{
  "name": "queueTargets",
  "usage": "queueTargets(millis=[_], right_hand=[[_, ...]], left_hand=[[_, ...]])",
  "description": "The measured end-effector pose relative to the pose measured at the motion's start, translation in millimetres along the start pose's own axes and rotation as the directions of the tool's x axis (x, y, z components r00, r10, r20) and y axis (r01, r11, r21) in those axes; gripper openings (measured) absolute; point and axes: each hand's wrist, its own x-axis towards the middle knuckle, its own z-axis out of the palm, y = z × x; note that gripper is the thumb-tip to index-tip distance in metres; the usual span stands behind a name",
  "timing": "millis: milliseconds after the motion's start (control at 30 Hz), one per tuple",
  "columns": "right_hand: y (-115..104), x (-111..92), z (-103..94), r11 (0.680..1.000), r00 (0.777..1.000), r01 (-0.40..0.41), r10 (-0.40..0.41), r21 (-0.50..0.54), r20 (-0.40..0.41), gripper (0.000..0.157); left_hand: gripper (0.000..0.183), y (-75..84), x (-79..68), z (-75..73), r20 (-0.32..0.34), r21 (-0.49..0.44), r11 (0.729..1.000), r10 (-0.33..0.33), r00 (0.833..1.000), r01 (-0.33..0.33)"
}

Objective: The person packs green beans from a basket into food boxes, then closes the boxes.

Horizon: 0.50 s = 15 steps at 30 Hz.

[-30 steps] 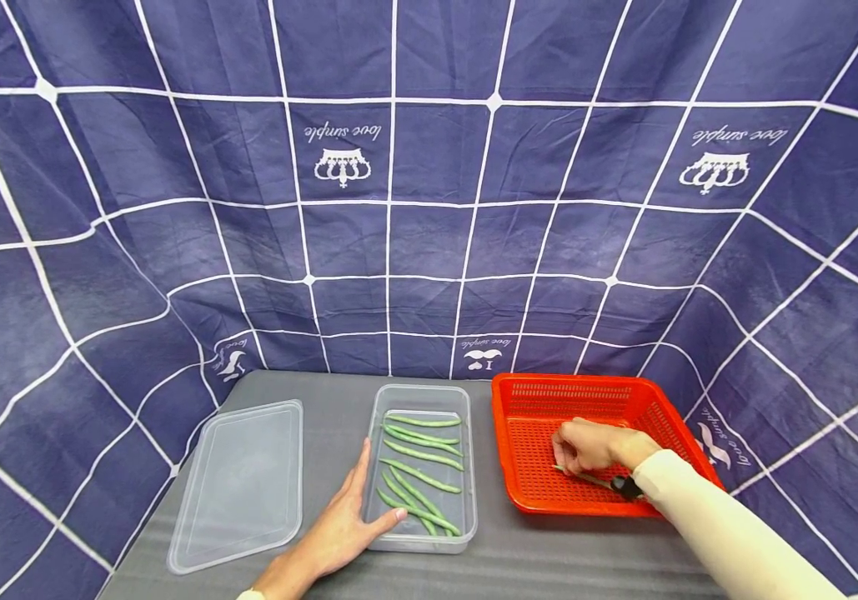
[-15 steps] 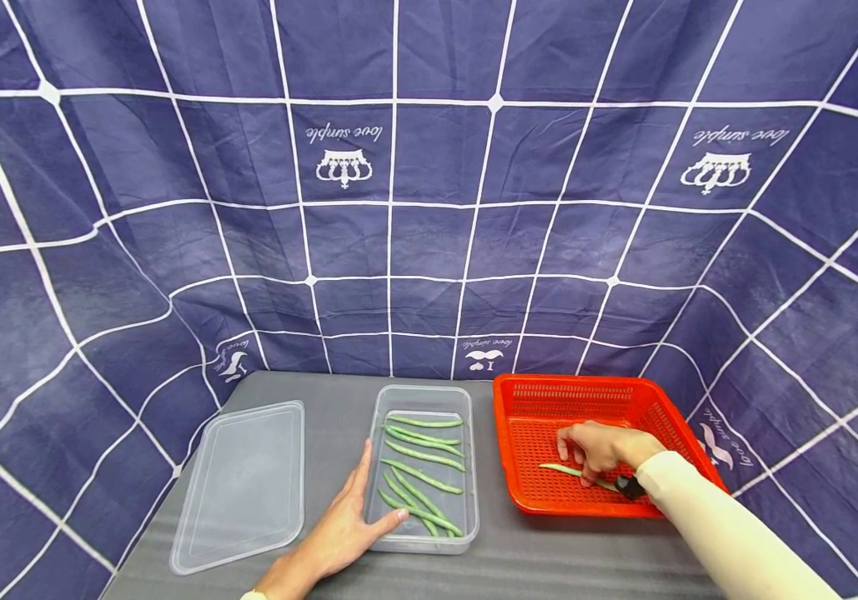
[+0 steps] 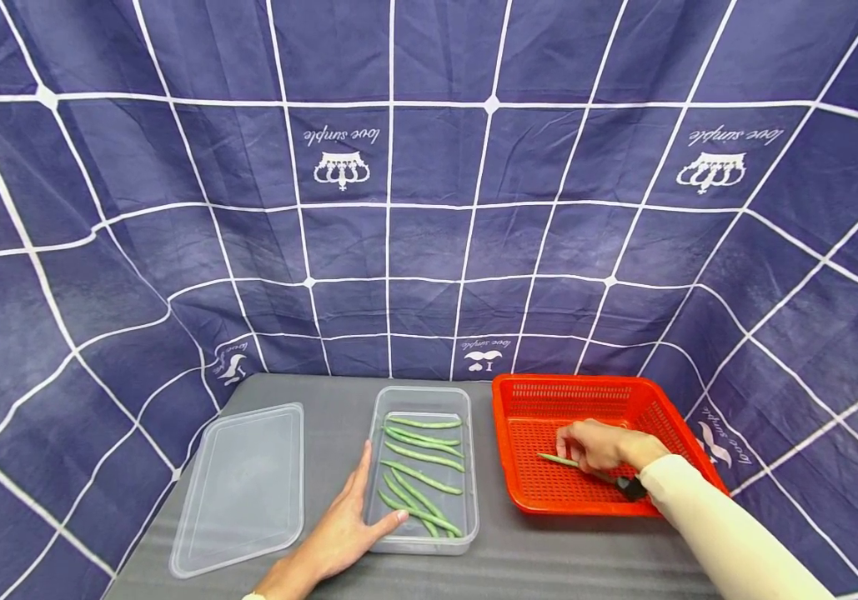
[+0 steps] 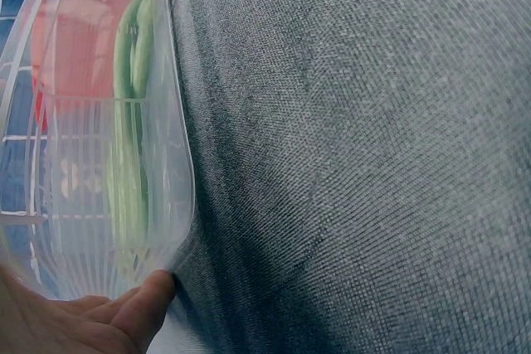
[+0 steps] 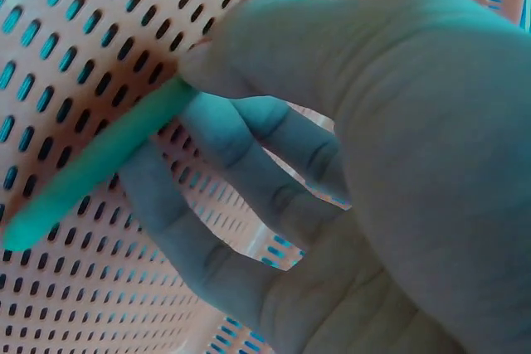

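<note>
My right hand (image 3: 599,445) is down inside the red basket (image 3: 507,467), pinching a green bean (image 5: 108,155) between thumb and fingertips. One end of that bean sticks out to the left of the fingers in the head view. My left hand (image 3: 342,525) rests along the left side of a clear plastic container (image 3: 429,544), fingers straight and thumb over its near rim. Several green beans (image 3: 423,477) lie in the container, most of them roughly crosswise, a few slanted and overlapping near the front. The left wrist view shows the fingertips (image 4: 158,292) touching the container's outer wall.
A clear flat lid (image 3: 244,483) lies on the grey cloth (image 3: 338,400) left of the container. The basket stands right of the container with a gap between them. A blue checked curtain (image 3: 429,242) closes off the back and both sides.
The right hand let the bean show more fully in the basket, then pinched it, and the bean's left end has tilted slightly up. The left hand and container have stayed put.
</note>
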Motion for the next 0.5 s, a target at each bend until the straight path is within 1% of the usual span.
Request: queueTargets(millis=[100,233,500], right_hand=[[-3,0,-0.6,0.999,0.998,0.050,-0.051,-0.016,-0.040,0.044],[-10,2,-3.5,0.995,0.992,0.095,-0.096,-0.019,-0.088,0.044],[-29,11,-13.6,0.980,0.965,0.186,-0.197,-0.076,-0.174,0.043]], left_hand=[[0.130,0.4,-0.6,0.2,-0.001,0.000,1.000,0.004,1.000,-0.004],[0.131,0.5,-1.0,0.1,0.000,0.001,1.000,0.005,1.000,-0.005],[0.130,0.5,-0.5,-0.7,0.003,-0.003,1.000,0.006,1.000,-0.006]])
